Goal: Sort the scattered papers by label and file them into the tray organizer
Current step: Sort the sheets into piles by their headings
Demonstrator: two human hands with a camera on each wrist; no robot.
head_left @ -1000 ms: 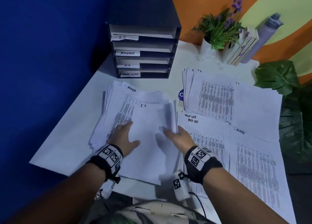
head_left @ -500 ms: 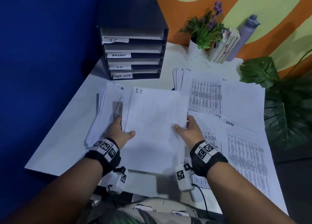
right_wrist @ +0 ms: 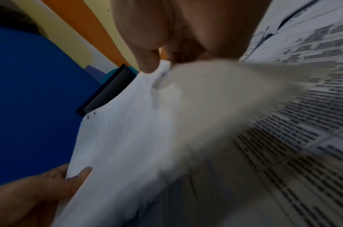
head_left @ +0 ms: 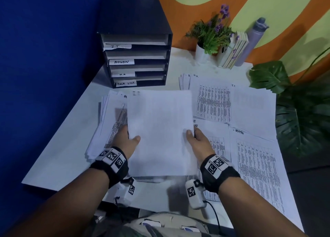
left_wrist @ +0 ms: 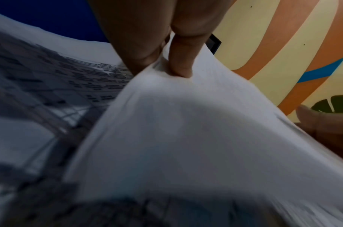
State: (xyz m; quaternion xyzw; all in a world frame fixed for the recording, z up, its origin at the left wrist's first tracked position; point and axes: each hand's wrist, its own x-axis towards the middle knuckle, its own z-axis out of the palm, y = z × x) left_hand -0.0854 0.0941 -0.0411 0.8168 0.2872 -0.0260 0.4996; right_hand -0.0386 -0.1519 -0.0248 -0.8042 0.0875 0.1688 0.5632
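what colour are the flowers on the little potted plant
Purple flowers over green leaves, clearest in the head view.

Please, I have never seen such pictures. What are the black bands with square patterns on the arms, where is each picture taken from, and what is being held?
No robot here: a person works with bare hands. The wrist bands carry printed markers, and small cameras hang under them. One picture comes from a head camera looking down; the other two look along each hand. The left hand and right hand pinch the side edges of a sheaf of papers marked I.T. above the white table. More printed papers lie around. Behind stands a black tray organizer labelled I.T., ADMIN, H.R., TASK LIST.
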